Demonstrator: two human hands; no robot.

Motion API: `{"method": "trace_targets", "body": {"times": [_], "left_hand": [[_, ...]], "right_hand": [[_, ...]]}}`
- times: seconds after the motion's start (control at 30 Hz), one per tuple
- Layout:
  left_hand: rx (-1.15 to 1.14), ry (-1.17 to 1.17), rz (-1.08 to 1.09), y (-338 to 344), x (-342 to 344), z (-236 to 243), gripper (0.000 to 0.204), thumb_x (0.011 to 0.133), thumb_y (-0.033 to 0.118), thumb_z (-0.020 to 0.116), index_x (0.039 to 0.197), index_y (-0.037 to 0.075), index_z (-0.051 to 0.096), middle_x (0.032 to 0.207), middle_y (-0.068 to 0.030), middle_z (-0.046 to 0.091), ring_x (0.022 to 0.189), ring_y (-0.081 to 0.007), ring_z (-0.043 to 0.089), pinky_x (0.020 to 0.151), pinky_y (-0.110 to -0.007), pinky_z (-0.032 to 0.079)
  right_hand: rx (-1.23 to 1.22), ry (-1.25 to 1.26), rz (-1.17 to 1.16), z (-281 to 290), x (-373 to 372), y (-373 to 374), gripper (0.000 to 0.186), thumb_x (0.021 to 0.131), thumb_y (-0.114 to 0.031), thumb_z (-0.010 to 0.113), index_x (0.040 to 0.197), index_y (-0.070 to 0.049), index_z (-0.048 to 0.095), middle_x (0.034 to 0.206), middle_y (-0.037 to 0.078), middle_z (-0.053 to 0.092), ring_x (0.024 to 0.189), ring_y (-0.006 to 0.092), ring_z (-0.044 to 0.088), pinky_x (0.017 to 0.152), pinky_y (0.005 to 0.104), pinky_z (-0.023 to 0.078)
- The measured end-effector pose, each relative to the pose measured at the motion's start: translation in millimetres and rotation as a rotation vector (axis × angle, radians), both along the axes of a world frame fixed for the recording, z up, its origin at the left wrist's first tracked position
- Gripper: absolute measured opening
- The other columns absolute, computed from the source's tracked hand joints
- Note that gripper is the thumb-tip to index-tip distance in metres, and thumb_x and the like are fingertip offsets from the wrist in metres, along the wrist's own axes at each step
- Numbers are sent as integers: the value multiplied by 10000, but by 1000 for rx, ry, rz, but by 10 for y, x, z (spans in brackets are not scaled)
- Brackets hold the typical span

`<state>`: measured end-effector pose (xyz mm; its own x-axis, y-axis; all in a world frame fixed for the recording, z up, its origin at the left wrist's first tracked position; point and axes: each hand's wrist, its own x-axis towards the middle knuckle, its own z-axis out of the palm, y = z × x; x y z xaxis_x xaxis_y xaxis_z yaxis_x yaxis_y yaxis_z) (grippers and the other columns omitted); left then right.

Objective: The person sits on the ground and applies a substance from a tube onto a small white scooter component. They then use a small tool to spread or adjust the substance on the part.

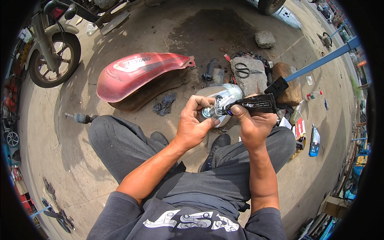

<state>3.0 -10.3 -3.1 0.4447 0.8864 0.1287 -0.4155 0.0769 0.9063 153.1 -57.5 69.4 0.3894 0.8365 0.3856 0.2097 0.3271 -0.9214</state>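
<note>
While the left hand pinches a small shiny metal fitting between thumb and fingers, the right hand is closed around a black squeeze tube, its narrow end turned toward the fitting. Both hands meet in front of the bent knees, well above the concrete floor.

To the left, a stretch of that floor separates the red motorcycle fuel tank from the left knee. Beyond the hands, dark-handled scissors lie on a grey stone block, with a brown stone just beside it; a blue bar slants in above the right hand.

Fingers cover part of the fitting, and whether the tube touches it cannot be told. A pale rounded object behind the hands is mostly hidden, and the motorcycle is cut off at upper left.
</note>
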Motion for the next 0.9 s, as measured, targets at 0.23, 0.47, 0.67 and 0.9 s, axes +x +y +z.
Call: {"method": "trace_targets", "body": {"times": [0.23,0.47,0.67,0.9], "left_hand": [[-8,4,39,-11,2,70,475,740,-115,756,1039,65,434,1169,-107,560,1085,-142,555,937,-287,486],[39,31,99,-8,-5,36,495,724,-106,776,1035,67,432,1164,-99,562,1065,-131,553,929,-281,482],[100,113,153,-26,8,109,453,716,-182,668,1011,63,426,1138,-96,579,1065,-133,549,879,-268,505],[130,122,180,-21,-2,42,456,714,-178,677,1005,61,420,1131,-99,582,1054,-132,549,889,-268,492]], "right_hand": [[17,-31,1,1,-15,1,121,800,-4,771,827,30,658,753,14,635,680,77,571,617,215,461],[88,-116,-33,-5,-31,18,129,784,-1,781,815,17,657,776,24,622,688,88,556,621,219,446],[203,-327,-36,-90,30,19,219,763,-7,804,868,17,613,779,82,667,655,145,620,604,259,490],[273,-421,-32,-2,-49,24,210,758,1,799,831,-6,602,739,98,665,597,169,619,542,273,484]]}}
